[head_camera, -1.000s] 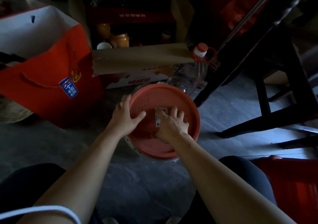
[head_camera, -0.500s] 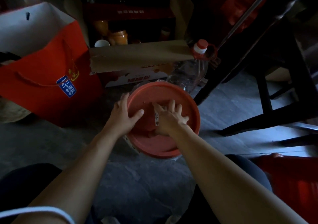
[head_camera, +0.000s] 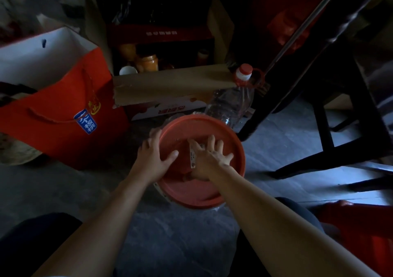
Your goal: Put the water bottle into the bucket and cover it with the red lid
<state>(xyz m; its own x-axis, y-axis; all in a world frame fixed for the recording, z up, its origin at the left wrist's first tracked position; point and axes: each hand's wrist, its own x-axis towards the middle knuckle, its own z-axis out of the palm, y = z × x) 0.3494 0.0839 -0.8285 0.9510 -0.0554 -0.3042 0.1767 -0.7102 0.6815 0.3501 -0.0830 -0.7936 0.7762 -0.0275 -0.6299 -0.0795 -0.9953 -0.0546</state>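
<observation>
Two hands on red lid (head_camera: 202, 161), L→R: left hand (head_camera: 152, 159) at its left rim, right hand (head_camera: 209, 159) now spread flatter at centre, fingers apart, lid seated on bucket (head_camera: 164, 193), w/ water bottle presumably inside, unseen; task near done.

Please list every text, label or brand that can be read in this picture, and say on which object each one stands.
Blue tag on the red gift bag: Chinese characters, too blurred to read with certainty.
Yellow emblem on the same bag: unreadable.
Carton behind the red lid: red print, upside down, blurred.
Dark red box at the back: a pale line of print, too small.
White sticker on the lid: tiny print, unreadable.
</observation>
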